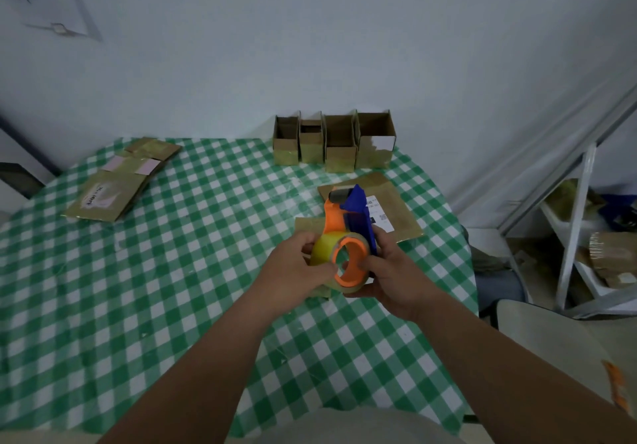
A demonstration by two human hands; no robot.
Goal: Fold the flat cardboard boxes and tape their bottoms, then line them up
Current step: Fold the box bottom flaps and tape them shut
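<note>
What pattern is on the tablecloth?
Green and white checks on the tablecloth, clearest in the head view.

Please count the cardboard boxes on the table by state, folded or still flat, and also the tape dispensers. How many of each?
Folded boxes standing in a row at the wall: 4
Flat boxes by the hands: at least 1
Flat boxes in the stack at the left: several overlapping, exact number unclear
Tape dispenser held in both hands: 1
Total clearly countable: 6

What we cannot make out

Our hands and the tape dispenser cover part of the flat cardboard; its label print is too small, and the shelf clutter is blurred.
</note>
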